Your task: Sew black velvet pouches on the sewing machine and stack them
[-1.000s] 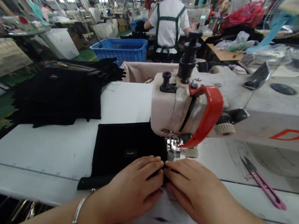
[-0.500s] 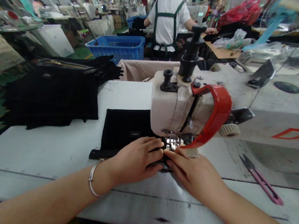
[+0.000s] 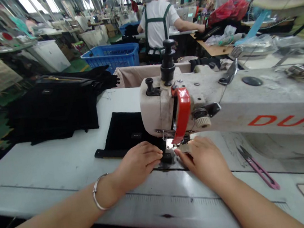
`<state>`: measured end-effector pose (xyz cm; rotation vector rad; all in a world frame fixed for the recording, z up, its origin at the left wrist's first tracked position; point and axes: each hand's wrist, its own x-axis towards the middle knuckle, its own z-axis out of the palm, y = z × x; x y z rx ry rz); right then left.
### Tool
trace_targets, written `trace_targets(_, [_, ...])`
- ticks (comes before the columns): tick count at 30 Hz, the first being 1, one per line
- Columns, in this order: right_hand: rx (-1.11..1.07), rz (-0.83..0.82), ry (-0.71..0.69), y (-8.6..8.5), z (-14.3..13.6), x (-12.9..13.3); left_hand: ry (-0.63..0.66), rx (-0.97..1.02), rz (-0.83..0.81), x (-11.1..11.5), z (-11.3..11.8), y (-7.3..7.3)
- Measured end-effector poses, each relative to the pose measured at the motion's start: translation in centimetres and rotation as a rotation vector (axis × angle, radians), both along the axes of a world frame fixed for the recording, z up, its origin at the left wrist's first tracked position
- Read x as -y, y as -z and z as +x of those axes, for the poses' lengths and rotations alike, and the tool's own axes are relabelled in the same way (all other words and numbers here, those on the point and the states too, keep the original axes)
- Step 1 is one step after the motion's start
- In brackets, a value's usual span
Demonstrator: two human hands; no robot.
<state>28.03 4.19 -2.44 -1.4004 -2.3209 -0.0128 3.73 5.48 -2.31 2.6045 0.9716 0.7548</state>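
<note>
Presently flat on bench [image 3: 51, 168]: black fabric piece [image 3: 125, 131], near edge under sewing machine [image 3: 167, 105] foot. Left hand [image 3: 138, 164] spread, pressing cloth; right hand [image 3: 204, 157] open, fingertips beside needle. Best fed evenly, edge aligned, fingers clear of needle. Pink thread snips [image 3: 258, 168] well right.

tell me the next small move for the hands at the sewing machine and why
Probably ease the black fabric piece a little further under the needle area of the cream sewing machine. Both the left hand and the right hand lie flat by the lit presser foot, fingertips at the fabric's near edge, and most of the piece lies left of the machine head.
</note>
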Motion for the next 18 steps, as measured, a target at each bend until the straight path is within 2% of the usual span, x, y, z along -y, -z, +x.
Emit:
trace_targets(5, [-0.219, -0.103, -0.285, 0.7, -1.0, 0.9, -0.071, 0.054, 0.003, 1.2, 1.3, 0.1])
trace_targets(8, [-0.255, -0.155, -0.288, 1.1, -1.4, 1.3, -0.08, 0.08, -0.003, 1.1, 1.4, 0.3])
trace_targets(18, [-0.314, -0.102, -0.316, 1.1, -1.2, 1.5, -0.09, 0.074, 0.059, 1.7, 1.5, 0.6])
